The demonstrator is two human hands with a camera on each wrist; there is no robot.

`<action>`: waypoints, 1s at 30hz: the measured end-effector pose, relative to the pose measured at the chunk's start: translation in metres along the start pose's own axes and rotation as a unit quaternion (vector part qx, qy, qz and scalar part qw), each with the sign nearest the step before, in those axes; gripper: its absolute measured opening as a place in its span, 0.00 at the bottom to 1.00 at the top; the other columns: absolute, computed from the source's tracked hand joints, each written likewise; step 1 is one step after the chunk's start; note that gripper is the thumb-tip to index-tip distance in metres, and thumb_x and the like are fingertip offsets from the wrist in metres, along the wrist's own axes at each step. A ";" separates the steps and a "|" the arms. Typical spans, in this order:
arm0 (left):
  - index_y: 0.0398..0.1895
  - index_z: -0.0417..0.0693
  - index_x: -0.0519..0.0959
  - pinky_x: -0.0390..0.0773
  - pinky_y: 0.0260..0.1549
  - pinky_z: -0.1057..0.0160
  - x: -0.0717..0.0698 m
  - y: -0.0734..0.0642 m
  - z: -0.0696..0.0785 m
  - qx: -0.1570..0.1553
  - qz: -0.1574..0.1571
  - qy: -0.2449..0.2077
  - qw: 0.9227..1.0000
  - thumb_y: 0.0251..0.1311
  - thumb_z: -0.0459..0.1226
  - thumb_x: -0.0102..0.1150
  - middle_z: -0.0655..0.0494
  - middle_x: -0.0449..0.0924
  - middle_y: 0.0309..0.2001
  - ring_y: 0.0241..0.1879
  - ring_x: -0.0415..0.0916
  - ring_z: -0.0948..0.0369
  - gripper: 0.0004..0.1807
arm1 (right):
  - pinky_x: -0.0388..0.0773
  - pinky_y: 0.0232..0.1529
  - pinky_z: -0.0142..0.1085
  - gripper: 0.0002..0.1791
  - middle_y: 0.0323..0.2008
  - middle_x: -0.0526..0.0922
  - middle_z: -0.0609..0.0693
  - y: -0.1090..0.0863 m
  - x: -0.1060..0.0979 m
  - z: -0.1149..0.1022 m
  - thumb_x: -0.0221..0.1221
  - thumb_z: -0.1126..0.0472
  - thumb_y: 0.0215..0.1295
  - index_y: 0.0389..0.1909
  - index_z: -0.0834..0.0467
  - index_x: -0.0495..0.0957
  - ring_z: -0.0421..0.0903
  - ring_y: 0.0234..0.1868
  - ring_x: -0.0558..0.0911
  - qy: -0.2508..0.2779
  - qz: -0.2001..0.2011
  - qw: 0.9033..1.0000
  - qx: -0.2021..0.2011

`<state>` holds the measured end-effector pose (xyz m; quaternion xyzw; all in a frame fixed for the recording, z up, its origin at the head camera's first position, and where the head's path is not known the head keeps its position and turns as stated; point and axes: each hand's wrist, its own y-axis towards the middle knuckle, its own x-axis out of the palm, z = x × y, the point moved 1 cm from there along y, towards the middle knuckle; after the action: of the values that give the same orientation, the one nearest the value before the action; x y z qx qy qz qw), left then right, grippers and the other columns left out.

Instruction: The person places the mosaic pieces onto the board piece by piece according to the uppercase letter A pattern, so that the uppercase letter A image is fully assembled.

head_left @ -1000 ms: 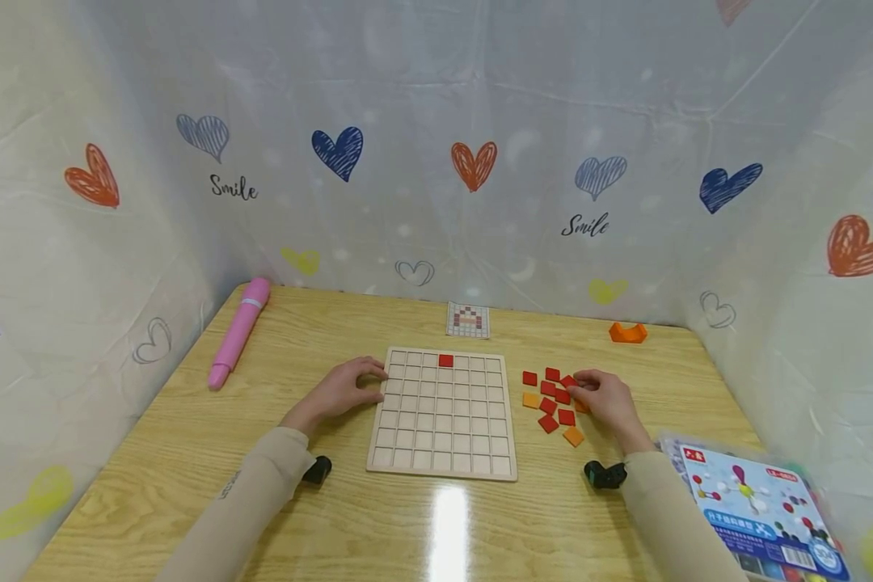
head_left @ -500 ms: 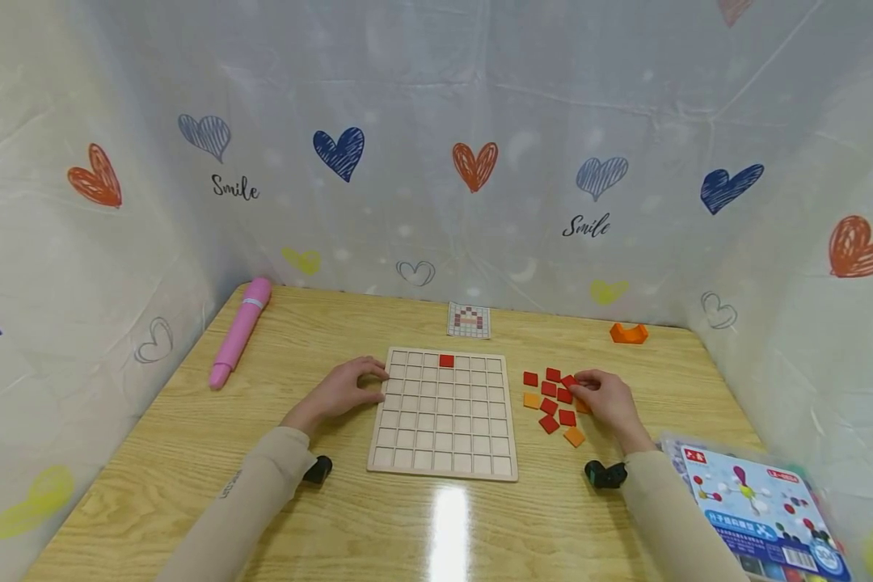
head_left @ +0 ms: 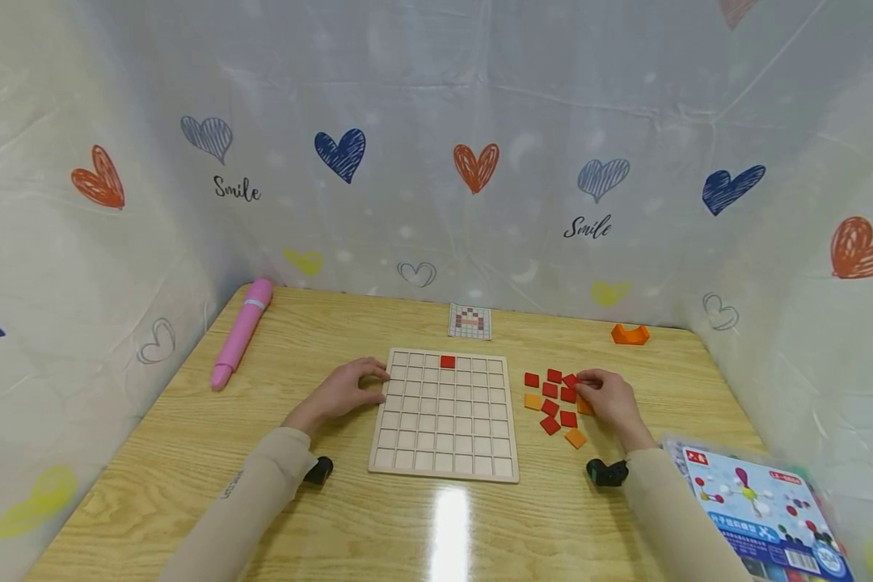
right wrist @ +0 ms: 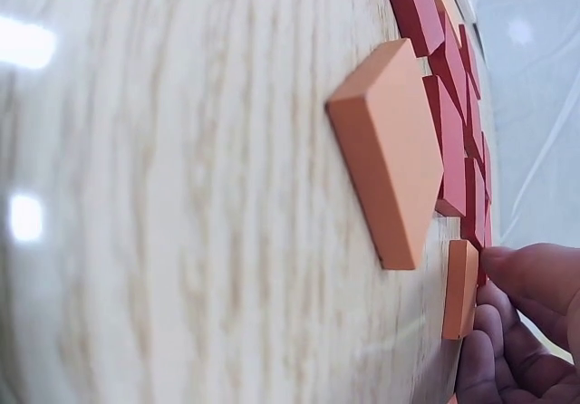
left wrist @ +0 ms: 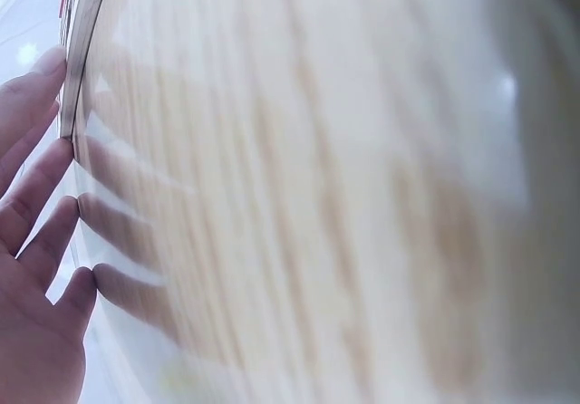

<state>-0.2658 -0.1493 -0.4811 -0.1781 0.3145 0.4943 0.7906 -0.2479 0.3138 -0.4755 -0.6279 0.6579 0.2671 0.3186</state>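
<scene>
A light wooden grid board (head_left: 443, 416) lies mid-table, with one red square tile (head_left: 447, 361) in its top row. My left hand (head_left: 343, 390) rests at the board's left edge, fingers extended; the left wrist view shows fingertips against the wooden edge (left wrist: 77, 69). To the right of the board is a loose cluster of red tiles (head_left: 550, 390) and a few orange tiles (head_left: 575, 438). There my right hand (head_left: 611, 402) pinches a red tile (right wrist: 483, 266) between thumb and fingers, right above an orange tile (right wrist: 461, 288). The fingers partly hide both tiles.
Behind the board lies a small pattern card (head_left: 470, 321) showing a coloured grid. A pink stick-like tube (head_left: 242, 335) is at left, an orange bracket-shaped piece (head_left: 630, 334) at back right. A boxed molecule model set (head_left: 760, 509) sits at front right.
One red tile beside my right fingertips has slid slightly to the right, toward the hand. My left hand stays at the board's edge.
</scene>
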 end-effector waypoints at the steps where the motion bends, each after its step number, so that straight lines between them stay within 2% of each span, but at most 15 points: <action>1: 0.51 0.40 0.81 0.55 0.70 0.45 0.000 0.000 -0.001 0.000 0.000 0.001 1.000 0.58 0.35 0.68 0.43 0.72 0.63 0.69 0.60 0.44 0.18 | 0.74 0.55 0.53 0.17 0.46 0.82 0.63 0.000 0.000 0.000 0.58 0.63 0.69 0.53 0.69 0.77 0.57 0.47 0.79 0.001 -0.001 1.000 0.001; 7: 0.51 0.41 0.81 0.55 0.70 0.45 0.001 0.000 -0.004 0.001 -0.002 0.005 1.000 0.58 0.35 0.68 0.44 0.73 0.62 0.69 0.60 0.44 0.18 | 0.74 0.55 0.53 0.19 0.47 0.82 0.64 -0.001 0.000 -0.001 0.59 0.61 0.68 0.54 0.70 0.77 0.58 0.48 0.78 0.001 -0.003 1.000 0.001; 17: 0.52 0.41 0.81 0.53 0.70 0.44 -0.001 0.001 -0.003 0.000 -0.005 0.008 1.000 0.59 0.36 0.68 0.44 0.72 0.63 0.71 0.57 0.44 0.18 | 0.76 0.49 0.47 0.21 0.43 0.82 0.61 0.003 0.000 -0.006 0.63 0.56 0.66 0.51 0.69 0.78 0.54 0.43 0.78 -0.006 0.003 1.000 0.004; 21: 0.52 0.42 0.81 0.52 0.71 0.44 -0.001 0.002 -0.004 -0.001 -0.007 0.007 1.000 0.59 0.36 0.68 0.45 0.72 0.63 0.71 0.56 0.44 0.18 | 0.73 0.55 0.53 0.20 0.48 0.82 0.65 0.005 0.000 -0.006 0.61 0.60 0.67 0.53 0.70 0.79 0.60 0.49 0.77 -0.017 -0.006 1.000 -0.007; 25: 0.52 0.42 0.81 0.53 0.70 0.44 -0.001 0.002 -0.005 0.001 -0.006 0.009 1.000 0.59 0.36 0.68 0.45 0.72 0.63 0.71 0.57 0.44 0.18 | 0.68 0.61 0.58 0.20 0.54 0.79 0.68 0.007 -0.003 -0.006 0.58 0.61 0.69 0.56 0.70 0.77 0.66 0.58 0.73 -0.024 -0.020 0.999 -0.007; 30: 0.52 0.42 0.81 0.54 0.70 0.44 -0.001 0.001 -0.004 -0.002 -0.005 0.009 1.000 0.58 0.36 0.68 0.45 0.72 0.64 0.71 0.57 0.44 0.18 | 0.68 0.61 0.58 0.22 0.54 0.78 0.69 0.007 -0.004 -0.006 0.59 0.61 0.69 0.57 0.72 0.76 0.67 0.58 0.73 -0.031 -0.023 0.999 -0.016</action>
<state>-0.2684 -0.1512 -0.4835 -0.1855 0.3197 0.4891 0.7901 -0.2550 0.3125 -0.4689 -0.6397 0.6286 0.2893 0.3346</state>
